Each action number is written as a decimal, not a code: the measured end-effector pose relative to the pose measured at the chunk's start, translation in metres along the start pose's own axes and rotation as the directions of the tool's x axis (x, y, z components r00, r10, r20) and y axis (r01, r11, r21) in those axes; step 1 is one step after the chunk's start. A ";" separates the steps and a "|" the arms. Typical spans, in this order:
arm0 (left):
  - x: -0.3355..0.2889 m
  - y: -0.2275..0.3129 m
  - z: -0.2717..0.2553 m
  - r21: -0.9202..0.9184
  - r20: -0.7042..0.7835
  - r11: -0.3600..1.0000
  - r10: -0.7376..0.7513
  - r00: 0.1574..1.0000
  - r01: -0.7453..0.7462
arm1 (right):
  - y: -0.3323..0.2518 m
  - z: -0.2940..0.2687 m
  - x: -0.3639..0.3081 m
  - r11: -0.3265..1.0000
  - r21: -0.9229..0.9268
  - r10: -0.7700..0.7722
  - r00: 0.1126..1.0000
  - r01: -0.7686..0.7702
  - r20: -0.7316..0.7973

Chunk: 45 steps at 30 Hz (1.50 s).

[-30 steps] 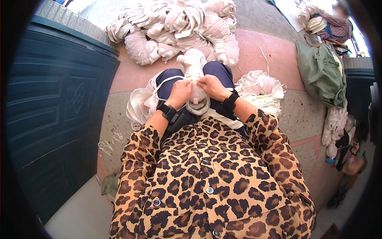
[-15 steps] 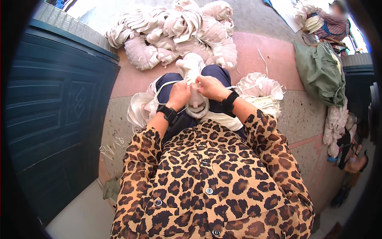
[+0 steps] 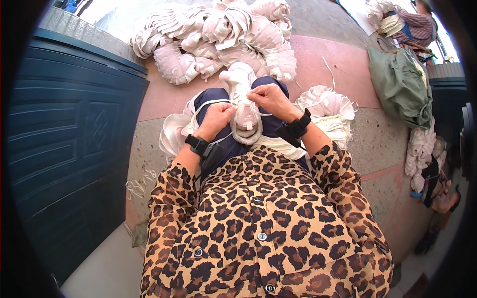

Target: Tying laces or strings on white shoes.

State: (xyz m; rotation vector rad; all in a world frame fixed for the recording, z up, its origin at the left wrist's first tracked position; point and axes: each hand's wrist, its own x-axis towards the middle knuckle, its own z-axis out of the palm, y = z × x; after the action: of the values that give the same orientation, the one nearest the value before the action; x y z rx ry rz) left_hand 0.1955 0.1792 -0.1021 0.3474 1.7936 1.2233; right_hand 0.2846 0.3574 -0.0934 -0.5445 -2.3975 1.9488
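A white shoe (image 3: 245,119) with a pale pink tongue stands between my knees, toe pointing away from me and its padded opening toward me. White shoelace (image 3: 214,102) runs across the lacing area and loops out at the left. My left hand (image 3: 217,120) is at the shoe's left side, fingers pinched on the lace. On the right, somewhat higher, my right hand (image 3: 272,102) is closed in a pinch beside the eyelets, with lace trailing below it. The exact grip of its fingertips is small, but lace appears between them.
A large heap of bundled white-pink shoe parts (image 3: 223,42) lies ahead. More parts (image 3: 325,102) and a cream lace bundle (image 3: 330,130) are by my right knee; others (image 3: 174,131) lie left. A blue door (image 3: 74,119) stands left, a green sack (image 3: 400,89) right. Another person (image 3: 415,27) sits far right.
My hands have moved apart from the middle of the shoe, the left one outward and the right one slightly up and right. More of the tongue and lacing now shows.
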 end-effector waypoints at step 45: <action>0.026 -0.002 0.017 0.356 -0.007 0.917 0.193 0.981 -0.178 | -0.009 -0.004 0.011 0.987 0.131 0.061 0.972 -0.093 0.228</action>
State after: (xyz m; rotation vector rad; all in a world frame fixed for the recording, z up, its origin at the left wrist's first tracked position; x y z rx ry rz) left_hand 0.1955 0.2056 -0.1189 0.7172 2.0573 1.0335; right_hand 0.2723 0.3626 -0.0864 -0.4403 -2.3660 2.3059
